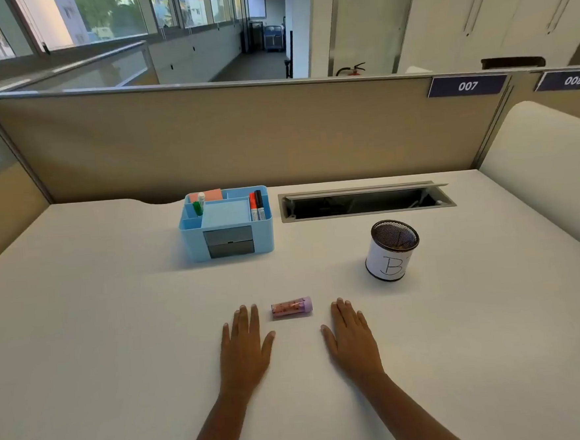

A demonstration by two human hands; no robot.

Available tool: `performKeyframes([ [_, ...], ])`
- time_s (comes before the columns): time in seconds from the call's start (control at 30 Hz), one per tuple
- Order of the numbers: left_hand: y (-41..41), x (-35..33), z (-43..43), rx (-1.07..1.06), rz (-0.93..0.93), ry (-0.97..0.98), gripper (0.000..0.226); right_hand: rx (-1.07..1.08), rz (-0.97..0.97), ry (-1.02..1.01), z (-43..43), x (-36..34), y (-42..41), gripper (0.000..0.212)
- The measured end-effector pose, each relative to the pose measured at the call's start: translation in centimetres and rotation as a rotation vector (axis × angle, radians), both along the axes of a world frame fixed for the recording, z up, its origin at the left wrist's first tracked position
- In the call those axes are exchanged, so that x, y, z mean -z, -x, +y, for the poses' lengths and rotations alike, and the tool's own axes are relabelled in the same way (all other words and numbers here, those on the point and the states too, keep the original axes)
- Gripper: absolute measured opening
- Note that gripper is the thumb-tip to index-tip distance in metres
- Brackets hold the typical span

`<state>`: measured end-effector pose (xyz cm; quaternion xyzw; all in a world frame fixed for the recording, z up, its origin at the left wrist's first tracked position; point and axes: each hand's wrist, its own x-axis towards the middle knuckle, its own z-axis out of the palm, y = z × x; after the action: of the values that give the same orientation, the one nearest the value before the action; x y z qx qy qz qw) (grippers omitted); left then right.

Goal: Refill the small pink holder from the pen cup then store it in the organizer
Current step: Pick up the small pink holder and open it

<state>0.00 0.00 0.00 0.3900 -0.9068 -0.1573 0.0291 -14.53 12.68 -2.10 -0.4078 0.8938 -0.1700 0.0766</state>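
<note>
A small pink holder (292, 308), a clear tube with a lilac cap on its right end, lies on its side on the white desk. My left hand (245, 348) rests flat on the desk just left of it, palm down, holding nothing. My right hand (353, 340) lies flat just right of it, also empty. Neither hand touches the holder. The pen cup (392, 251), black mesh wrapped in white paper marked "B", stands upright at the right. The blue organizer (226, 223) sits further back, left of centre, with markers in its compartments and two grey drawers.
An open cable tray slot (366, 201) is sunk into the desk behind the pen cup. A beige partition (241, 137) closes the back of the desk. A white curved divider (545, 167) stands along the right side.
</note>
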Motion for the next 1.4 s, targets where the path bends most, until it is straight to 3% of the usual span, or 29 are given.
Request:
performKeyframes([
  [0.07,0.8,-0.1,-0.2,0.008,0.043,0.025,0.066,0.006,-0.007,0.020,0.1,-0.1,0.1,0.056],
  [0.1,1.4,-0.1,-0.4,0.019,0.071,0.011,0.055,0.006,-0.006,0.019,0.1,-0.1,0.1,0.056],
  [0.27,3.7,-1.0,0.2,0.008,0.238,-0.075,0.043,0.015,-0.049,0.019,0.0,-0.4,0.1,0.053],
  [0.47,4.6,-0.9,1.1,0.000,0.174,0.023,0.031,0.042,-0.203,0.110,0.0,-0.8,-0.2,0.046],
  [0.63,5.0,-1.2,3.9,-0.183,0.638,-0.452,0.020,0.139,-0.529,0.386,-0.9,-2.0,-1.2,0.035],
  [0.73,5.4,-1.3,6.0,-0.182,0.699,-0.679,0.022,0.201,-0.783,0.556,-1.4,-3.7,-1.6,0.019],
  [0.83,5.5,-1.2,6.6,-0.196,0.685,-0.716,0.025,0.181,-0.965,0.629,-1.5,-4.6,-1.7,0.019],
  [0.93,4.9,-1.4,5.6,-0.202,0.704,-0.669,0.014,0.167,-0.907,0.648,-1.2,-4.8,-2.0,0.014],
  [1.07,4.8,-2.8,3.9,-0.290,0.813,-0.745,0.016,0.118,-0.773,0.595,-0.6,-4.6,-2.0,0.009],
  [1.2,5.5,-4.0,3.2,-0.177,0.727,-0.822,0.023,-0.060,-0.614,0.469,-0.5,-4.4,-2.5,0.007],
  [1.4,5.0,-4.3,3.1,-0.113,0.715,-0.830,0.016,-0.094,-0.529,0.459,-0.5,-4.9,-2.8,0.025],
])
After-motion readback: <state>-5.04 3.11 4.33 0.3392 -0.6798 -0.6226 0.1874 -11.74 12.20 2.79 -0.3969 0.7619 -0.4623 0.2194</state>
